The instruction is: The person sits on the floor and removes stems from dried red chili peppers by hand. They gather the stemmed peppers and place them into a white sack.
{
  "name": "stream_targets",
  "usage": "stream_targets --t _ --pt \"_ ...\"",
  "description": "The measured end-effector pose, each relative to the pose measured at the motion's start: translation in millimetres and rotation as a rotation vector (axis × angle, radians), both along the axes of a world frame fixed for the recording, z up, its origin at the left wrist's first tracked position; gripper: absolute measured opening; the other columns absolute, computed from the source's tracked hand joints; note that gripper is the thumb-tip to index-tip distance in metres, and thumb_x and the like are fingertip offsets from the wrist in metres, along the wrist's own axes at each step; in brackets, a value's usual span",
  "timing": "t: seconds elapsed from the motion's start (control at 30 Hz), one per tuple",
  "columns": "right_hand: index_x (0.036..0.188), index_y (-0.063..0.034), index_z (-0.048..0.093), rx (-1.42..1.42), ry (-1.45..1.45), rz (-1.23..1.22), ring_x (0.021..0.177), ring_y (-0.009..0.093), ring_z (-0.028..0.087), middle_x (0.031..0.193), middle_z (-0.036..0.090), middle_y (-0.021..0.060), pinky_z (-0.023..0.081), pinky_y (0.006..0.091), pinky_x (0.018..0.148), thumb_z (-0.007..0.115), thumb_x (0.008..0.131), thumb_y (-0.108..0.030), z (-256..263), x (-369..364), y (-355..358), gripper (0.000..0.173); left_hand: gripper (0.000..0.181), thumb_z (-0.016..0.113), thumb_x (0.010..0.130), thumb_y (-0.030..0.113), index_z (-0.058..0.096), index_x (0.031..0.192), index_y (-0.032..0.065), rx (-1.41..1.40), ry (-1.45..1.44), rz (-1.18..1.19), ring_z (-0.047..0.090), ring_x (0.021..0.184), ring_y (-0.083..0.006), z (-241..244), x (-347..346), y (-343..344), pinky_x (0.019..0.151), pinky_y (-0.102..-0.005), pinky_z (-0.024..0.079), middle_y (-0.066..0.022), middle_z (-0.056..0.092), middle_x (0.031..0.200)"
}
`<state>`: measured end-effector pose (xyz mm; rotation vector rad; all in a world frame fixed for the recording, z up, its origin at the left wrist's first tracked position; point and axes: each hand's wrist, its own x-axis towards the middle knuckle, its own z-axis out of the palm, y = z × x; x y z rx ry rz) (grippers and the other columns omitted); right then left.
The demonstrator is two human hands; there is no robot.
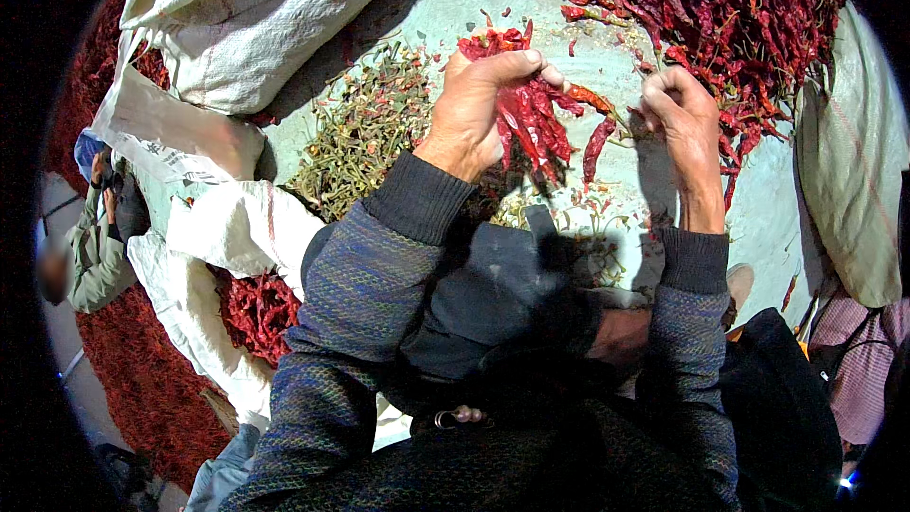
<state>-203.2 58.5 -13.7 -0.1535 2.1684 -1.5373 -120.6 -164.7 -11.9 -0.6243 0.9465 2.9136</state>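
My left hand [473,96] is closed around a bunch of dried red chili peppers [533,117], which fan out below the fingers and show above the thumb. To its right, my right hand [679,107] is raised with thumb and forefinger pinched. A thin chili stem [657,55] shows at those fingertips. Between the hands, a single dried chili [599,147] hangs or lies near the bunch; I cannot tell which. A large heap of dried red chilies [697,7] spreads beyond my right hand. Left of my left hand lies a pile of greenish-brown stems [362,135].
A full white woven sack [249,35] lies at upper left. Below it, an open white sack [174,291] holds red chilies [259,316]. Another woven sack [853,178] stands at right. One person [106,256] is at far left; another in pink checked clothing [857,370] is at lower right.
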Motion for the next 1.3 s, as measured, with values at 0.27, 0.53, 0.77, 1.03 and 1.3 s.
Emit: stream_targets --t 0.27,0.53,0.77,1.03,1.3 --pt "0.081 0.0010 0.059 0.745 0.459 0.186 0.078 0.044 0.060 0.081 0.062 0.0238 0.046 0.0502 0.069 0.061 0.080 -0.024 -10.6 53.5 -33.7 0.025 0.021 0.058 0.086 -0.002 0.053 0.106 -0.0033 0.028 -0.044 -0.061 0.067 0.077 -0.0252 -1.9 -1.7 0.1 0.074 -0.0388 0.058 -0.0137 0.064 0.086" --pt "0.093 -0.0066 0.059 -0.440 -0.290 -0.059 0.060 0.005 0.050 0.073 0.055 -0.0030 0.038 0.0182 0.053 0.064 0.088 -0.017 6.2 26.6 -22.6 0.013 0.011 0.061 0.081 -0.003 0.060 0.091 -0.0053 -0.230 -0.175 -0.158 0.066 0.070 -0.0186 8.4 1.6 16.7 0.063 -0.0294 0.057 -0.0146 0.067 0.083" --pt "0.082 -0.0043 0.056 -0.302 0.028 0.035 0.061 0.004 0.050 0.071 0.052 -0.0033 0.039 0.0198 0.054 0.061 0.087 -0.010 5.5 42.5 -42.6 0.009 0.015 0.068 0.078 -0.004 0.057 0.089 -0.0004 -0.338 -0.118 -0.213 0.064 0.064 -0.0150 7.3 5.3 29.8 0.057 -0.0268 0.056 -0.0080 0.065 0.080" --pt "0.090 -0.0005 0.059 -0.177 0.136 0.066 0.070 0.006 0.048 0.075 0.055 -0.0025 0.041 0.0232 0.063 0.062 0.085 -0.010 20.0 44.5 -43.3 0.011 0.018 0.066 0.074 -0.007 0.057 0.087 0.0008 -0.472 -0.147 -0.229 0.061 0.063 -0.0127 5.4 4.3 24.8 0.058 -0.0267 0.053 -0.0052 0.062 0.078" --pt "0.088 -0.0039 0.061 -0.497 -0.093 0.023 0.068 0.003 0.048 0.074 0.054 -0.0033 0.038 0.0196 0.059 0.061 0.090 -0.011 6.7 44.3 -36.9 0.007 0.019 0.071 0.074 -0.003 0.059 0.086 0.0049 -0.503 0.015 -0.350 0.055 0.069 -0.0066 6.3 5.0 27.9 0.064 -0.0230 0.047 0.0022 0.060 0.079"
